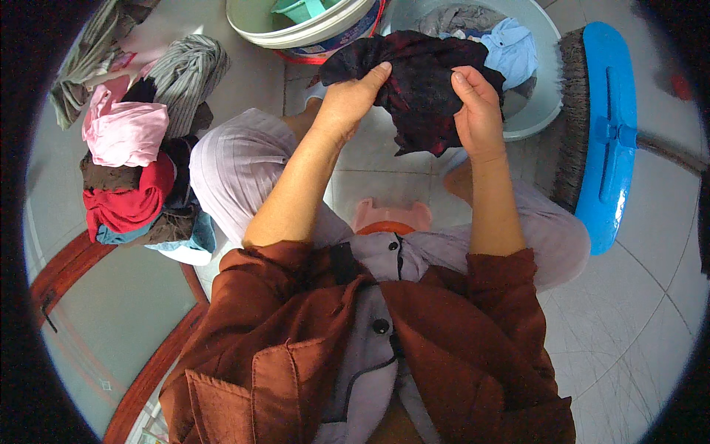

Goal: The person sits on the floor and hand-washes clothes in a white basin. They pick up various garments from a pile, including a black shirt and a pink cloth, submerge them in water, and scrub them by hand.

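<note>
A dark cloth with reddish patches (419, 83) is stretched between my two hands, above the tiled floor and partly over the rim of a pale plastic basin (546, 105). My left hand (355, 100) grips its left part, thumb on top. On the right, my right hand (478, 108) pinches the cloth between thumb and fingers. Inside the basin lie a light blue garment with a button (513, 50) and grey cloth (460, 21), partly hidden by the dark cloth.
A white bucket (277, 40) holding a green plastic item (299, 8) stands at top left of the basin. A blue broom head (607, 133) is at right. Piled clothes, including a pink garment (125, 127) and red cloth (130, 194), lie left. A pink plastic piece (391, 211) shows between my knees.
</note>
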A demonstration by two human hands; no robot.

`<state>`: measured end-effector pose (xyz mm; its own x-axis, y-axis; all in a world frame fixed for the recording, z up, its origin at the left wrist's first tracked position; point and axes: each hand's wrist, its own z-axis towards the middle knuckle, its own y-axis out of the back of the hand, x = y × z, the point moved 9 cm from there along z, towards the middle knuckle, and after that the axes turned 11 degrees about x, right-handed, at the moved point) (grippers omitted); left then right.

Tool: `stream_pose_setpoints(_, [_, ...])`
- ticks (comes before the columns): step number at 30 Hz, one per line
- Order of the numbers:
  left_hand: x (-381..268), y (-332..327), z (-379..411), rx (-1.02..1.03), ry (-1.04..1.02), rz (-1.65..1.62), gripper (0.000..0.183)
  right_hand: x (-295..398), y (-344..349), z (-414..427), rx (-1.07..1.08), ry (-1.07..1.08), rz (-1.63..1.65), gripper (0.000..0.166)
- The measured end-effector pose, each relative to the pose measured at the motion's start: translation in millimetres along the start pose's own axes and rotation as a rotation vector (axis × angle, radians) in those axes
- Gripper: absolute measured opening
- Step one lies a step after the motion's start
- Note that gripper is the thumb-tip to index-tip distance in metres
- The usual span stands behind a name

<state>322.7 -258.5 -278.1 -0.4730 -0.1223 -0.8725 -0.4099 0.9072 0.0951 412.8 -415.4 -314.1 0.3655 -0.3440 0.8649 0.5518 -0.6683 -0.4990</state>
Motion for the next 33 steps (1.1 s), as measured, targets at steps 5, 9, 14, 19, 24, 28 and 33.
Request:
stream_pose_setpoints(5, [23.1, -6.6, 14.7, 0.136, 0.074, -0.286, 0.033, 0.1, -3.1, 1.2, -0.016, -0.008, 0.122, 0.012])
stream_pose_setpoints(9, [13.8, -14.9, 13.6, 0.215, 0.024, -0.393, 0.027, -3.4, -0.2, 2.6, -0.004, -0.028, 0.217, 0.011])
stream_pose_setpoints(14, [31.9, -26.6, 21.2, 0.370, 0.020, -0.664, 0.036, -7.2, 14.5, 3.6, -0.105, 0.019, 0.222, 0.015])
stream_pose_setpoints(19, [69.5, -59.8, 2.5, 0.463, 0.100, -0.321, 0.043, -13.8, 7.7, 2.8, -0.069, -0.037, 0.305, 0.018])
stream_pose_setpoints(24, [63.4, -48.5, 11.4, 0.346, 0.048, -0.557, 0.029, -22.1, 21.3, 0.3, -0.116, -0.089, 0.192, 0.020])
stream_pose_setpoints(28, [80.5, -23.8, 22.9, 0.238, 0.147, -0.698, 0.025, -36.7, 36.2, 0.4, 0.038, -0.015, -0.715, 0.035])
stream_pose_setpoints(33, [79.5, -19.1, 20.8, 0.273, 0.095, -0.729, 0.026, -24.6, 1.4, -9.8, 0.109, 0.090, -1.041, 0.040])
